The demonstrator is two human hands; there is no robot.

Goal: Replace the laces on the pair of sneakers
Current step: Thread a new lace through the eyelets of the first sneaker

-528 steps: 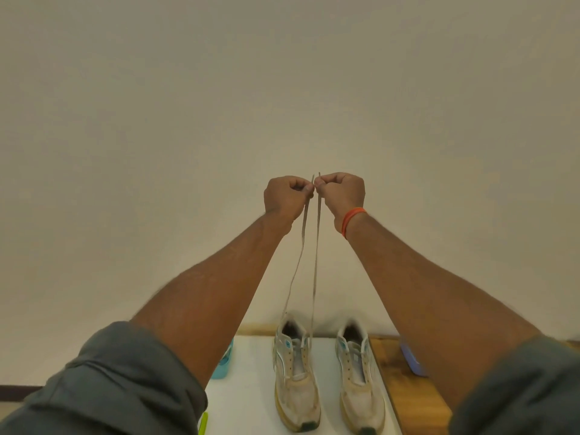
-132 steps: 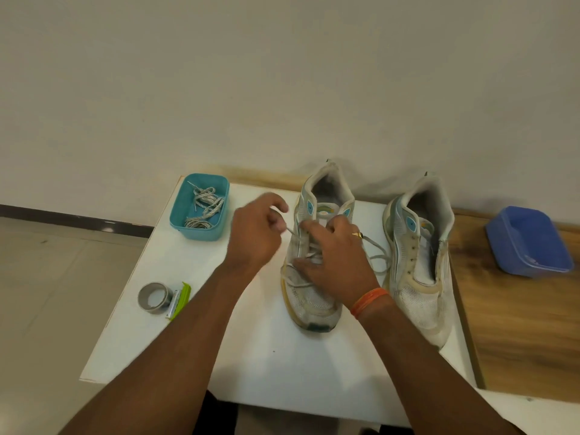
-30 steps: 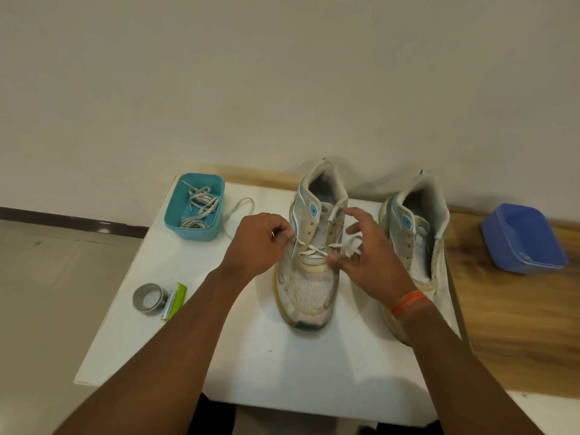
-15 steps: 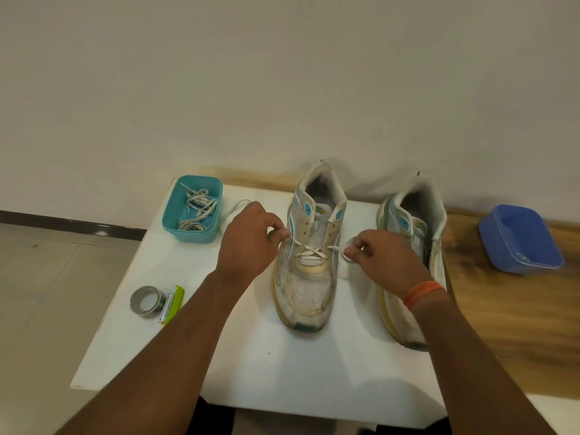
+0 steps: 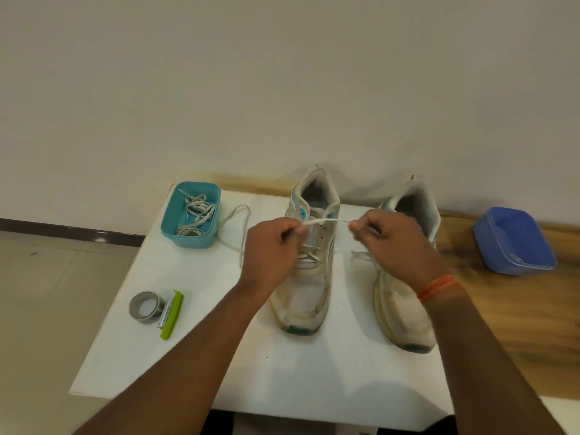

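Two worn white sneakers stand toe-toward-me on a white table (image 5: 194,365). The left sneaker (image 5: 306,296) has a white lace (image 5: 323,221) crossed through its lower eyelets. My left hand (image 5: 271,257) pinches the lace just left of the shoe's tongue. My right hand (image 5: 395,246) pinches the same lace to the right, so a short stretch runs taut between them above the shoe. A loose tail of lace (image 5: 233,227) curls on the table to the left. The right sneaker (image 5: 408,312) shows no lace in its eyelets and is partly hidden by my right hand.
A teal tub (image 5: 191,235) of old grey laces sits at the table's far left. A roll of grey tape (image 5: 145,307) and a green cutter (image 5: 172,313) lie near the left edge. A blue tub (image 5: 514,246) rests on the wooden surface (image 5: 518,324) to the right.
Both hands rose from beside the shoe's eyelets to above its tongue, pulling the lace into a taut line between them. The view shifted slightly.
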